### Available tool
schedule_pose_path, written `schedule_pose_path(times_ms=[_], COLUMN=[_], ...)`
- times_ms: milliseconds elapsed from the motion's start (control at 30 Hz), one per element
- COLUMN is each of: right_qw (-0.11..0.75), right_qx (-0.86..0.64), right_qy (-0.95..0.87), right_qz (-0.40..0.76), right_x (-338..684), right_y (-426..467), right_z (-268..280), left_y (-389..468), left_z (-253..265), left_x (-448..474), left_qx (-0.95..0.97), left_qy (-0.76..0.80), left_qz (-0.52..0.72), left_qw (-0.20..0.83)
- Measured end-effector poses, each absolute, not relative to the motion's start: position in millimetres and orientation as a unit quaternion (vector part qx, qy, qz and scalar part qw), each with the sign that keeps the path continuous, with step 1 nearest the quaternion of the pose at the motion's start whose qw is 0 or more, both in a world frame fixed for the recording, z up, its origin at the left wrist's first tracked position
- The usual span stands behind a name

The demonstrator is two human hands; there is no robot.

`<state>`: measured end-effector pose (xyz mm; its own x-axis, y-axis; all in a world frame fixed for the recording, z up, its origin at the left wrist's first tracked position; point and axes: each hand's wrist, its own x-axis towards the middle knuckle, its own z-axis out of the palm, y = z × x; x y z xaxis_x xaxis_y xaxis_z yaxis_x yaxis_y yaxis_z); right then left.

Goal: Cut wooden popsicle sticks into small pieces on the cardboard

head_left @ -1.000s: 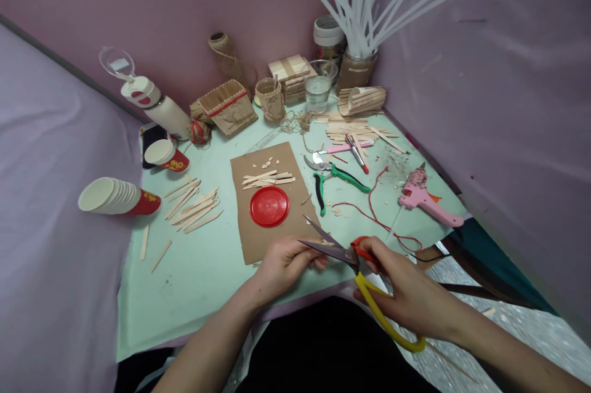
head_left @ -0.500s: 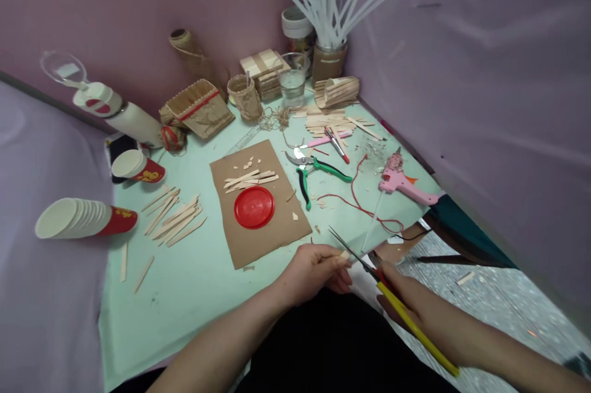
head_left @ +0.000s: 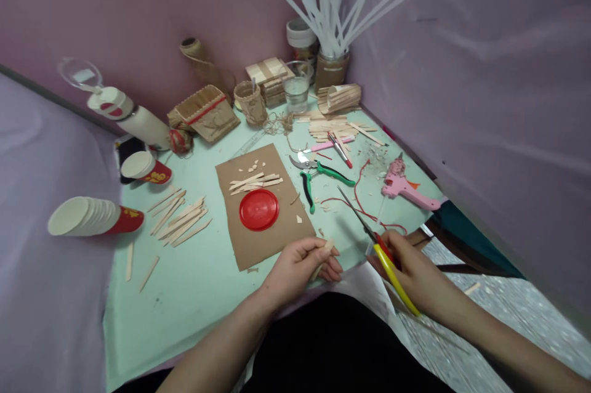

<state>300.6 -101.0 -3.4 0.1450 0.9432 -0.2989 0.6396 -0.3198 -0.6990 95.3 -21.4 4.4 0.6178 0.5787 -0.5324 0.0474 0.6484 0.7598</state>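
Observation:
My left hand [head_left: 307, 260] is closed on a short piece of wooden craft stick [head_left: 329, 245], whose pale end shows between thumb and fingers. In my right hand [head_left: 402, 263] are scissors [head_left: 385, 260] with yellow and red handles; their blades point up and away, apart from the stick. Beyond my left hand lies a brown cardboard sheet [head_left: 249, 249]. It carries a round red lid [head_left: 259, 209], several cut stick pieces [head_left: 256, 183] and small wood chips [head_left: 253, 166].
Green-handled pruning shears [head_left: 327, 172], red cord [head_left: 360, 205] and a pink glue gun [head_left: 406, 188] lie to the right. Loose craft sticks [head_left: 182, 220] and stacked paper cups [head_left: 96, 216] are at left. A plastic cup of water [head_left: 296, 97] stands at the back.
The scissors have drawn back from the stick piece, to the right and upward. My left hand has shifted slightly left, still holding the piece. The whole view has shifted slightly.

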Motion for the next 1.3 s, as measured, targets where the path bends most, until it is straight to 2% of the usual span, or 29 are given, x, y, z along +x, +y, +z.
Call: schedule_pose_path(times_ms=[100, 167, 300, 367, 533, 700, 933, 1300], right_qw=[0.169, 0.149, 0.131, 0.141, 0.180, 0.199, 0.179, 0.142], right_qx=[-0.744, -0.757, -0.759, -0.751, -0.744, -0.745, -0.741, -0.755], right_qy=[-0.568, -0.571, -0.591, -0.607, -0.618, -0.612, -0.616, -0.593], right_qz=[0.309, 0.280, 0.240, 0.218, 0.182, 0.177, 0.201, 0.241], right_x=[285.8, 271.8, 252.8, 250.4, 252.3, 253.6, 259.1, 265.1], right_y=[-67.2, -49.5, -30.6, -27.5, -27.0, -26.8, -25.2, -23.8], right_z=[-6.5, -8.1, -18.0, -26.0, -42.0, -47.6, -49.5, -55.6], left_y=[-8.5, 3.1, 33.5, 50.3, 88.4, 113.5, 122.8, 126.9], left_z=[10.8, 12.6, 8.5, 3.4, -8.4, -11.7, -18.4, -24.5], left_x=[74.9, 57.6, 19.4, 4.3, -7.6, 1.7, 7.6, 6.7], left_qx=[0.447, 0.516, 0.677, 0.702, 0.747, 0.781, 0.782, 0.750], left_qy=[0.429, 0.458, 0.519, 0.546, 0.566, 0.570, 0.574, 0.574], left_qz=[0.215, 0.252, 0.320, 0.318, 0.269, 0.192, 0.170, 0.245], left_qw=[0.755, 0.679, 0.411, 0.330, 0.223, 0.171, 0.172, 0.219])
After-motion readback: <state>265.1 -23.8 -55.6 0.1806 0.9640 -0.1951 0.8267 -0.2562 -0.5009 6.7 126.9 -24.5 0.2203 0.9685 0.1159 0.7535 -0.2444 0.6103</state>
